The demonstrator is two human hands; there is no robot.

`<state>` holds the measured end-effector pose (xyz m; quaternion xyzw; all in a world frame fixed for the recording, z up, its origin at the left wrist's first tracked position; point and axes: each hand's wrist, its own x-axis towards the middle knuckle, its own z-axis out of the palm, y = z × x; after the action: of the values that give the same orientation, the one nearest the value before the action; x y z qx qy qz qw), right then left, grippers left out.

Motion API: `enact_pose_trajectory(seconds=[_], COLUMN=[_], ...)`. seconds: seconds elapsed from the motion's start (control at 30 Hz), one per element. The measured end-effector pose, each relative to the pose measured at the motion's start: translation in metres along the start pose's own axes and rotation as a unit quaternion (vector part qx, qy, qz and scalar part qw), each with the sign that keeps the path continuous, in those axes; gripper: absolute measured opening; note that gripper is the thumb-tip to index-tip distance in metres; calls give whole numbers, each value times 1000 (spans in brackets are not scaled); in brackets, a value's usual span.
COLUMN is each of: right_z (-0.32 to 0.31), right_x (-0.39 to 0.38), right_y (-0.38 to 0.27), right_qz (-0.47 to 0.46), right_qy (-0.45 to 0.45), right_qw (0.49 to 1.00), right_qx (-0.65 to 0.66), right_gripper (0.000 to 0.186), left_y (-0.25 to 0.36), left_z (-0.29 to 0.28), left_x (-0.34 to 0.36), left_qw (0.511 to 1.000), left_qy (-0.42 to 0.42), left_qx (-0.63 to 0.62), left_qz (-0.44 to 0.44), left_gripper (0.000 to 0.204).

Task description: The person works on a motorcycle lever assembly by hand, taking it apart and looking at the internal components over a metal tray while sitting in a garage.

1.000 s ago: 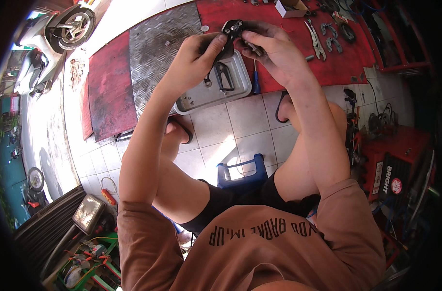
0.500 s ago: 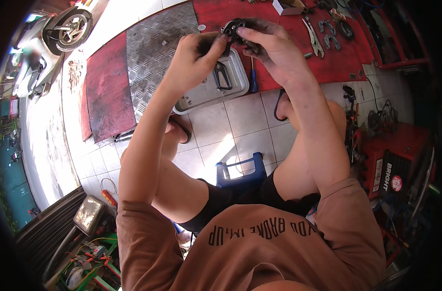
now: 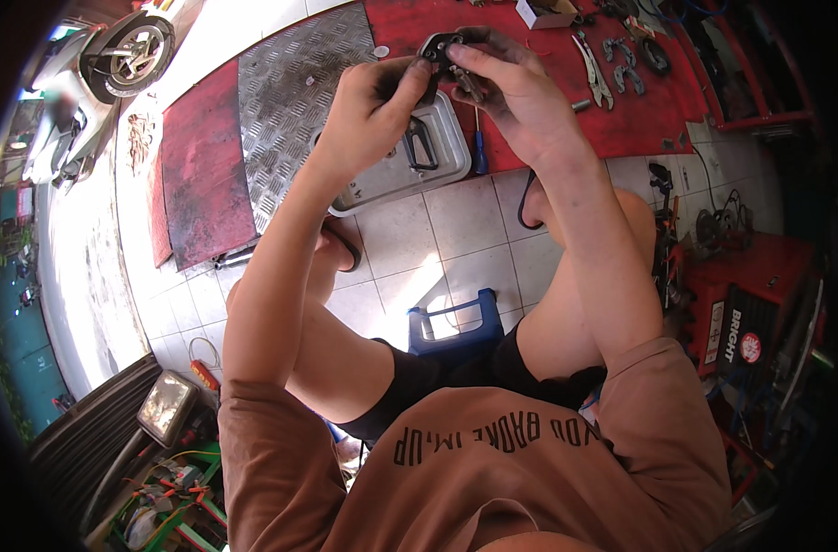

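Up over the work surface, my left hand grips a black metal part with holes, thumb against its lower left side. My right hand grips the same part from the right, thumb pressed on it, with a small greyish piece hanging beneath the thumb. The fingertips of both hands are dark with grime. Below them lies a metal tray containing a black loop-shaped piece and small fasteners. A blue-handled screwdriver rests right of the tray.
Red mats and a chequer plate lie underneath. Pliers, metal pieces and a white box sit at right. A blue stool is between my legs, a red cabinet right, a scooter upper left.
Both hands have risen slightly with the black part, which has turned a little in them. The small greyish piece under my right thumb shows more clearly now.
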<state>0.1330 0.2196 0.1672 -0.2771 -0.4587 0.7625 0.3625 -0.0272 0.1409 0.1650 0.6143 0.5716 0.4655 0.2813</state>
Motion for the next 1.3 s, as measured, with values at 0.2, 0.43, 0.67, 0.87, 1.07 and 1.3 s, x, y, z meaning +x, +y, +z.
enact_pose_trajectory(seconds=[0.2,0.43,0.67,0.87,1.07,1.3], right_z=[-2,0,-1,-4,-3,2], right_x=[3,3,5,4,3,2], right_y=[0,0,1,-1,0,1], right_qz=[-21,-39,-41,-27,-27,-37], right_qy=[-37,-41,-34,0,-12,-10], right_qw=[999,998,999,1000,1000,999], right_qx=[33,-3,3,4,-5,-19], right_gripper=[22,23,19,16,15,15], left_y=[3,-1,9,5,0,5], left_z=[-3,-3,-5,-6,-10,-8], left_x=[1,2,3,3,9,5], left_qw=[1000,999,997,971,982,991], left_qy=[1,-14,-26,54,71,111], left_qx=[7,-6,-30,-200,-136,-31], left_qz=[7,-32,-64,-122,-109,-67], left_gripper=[36,45,49,50,30,26])
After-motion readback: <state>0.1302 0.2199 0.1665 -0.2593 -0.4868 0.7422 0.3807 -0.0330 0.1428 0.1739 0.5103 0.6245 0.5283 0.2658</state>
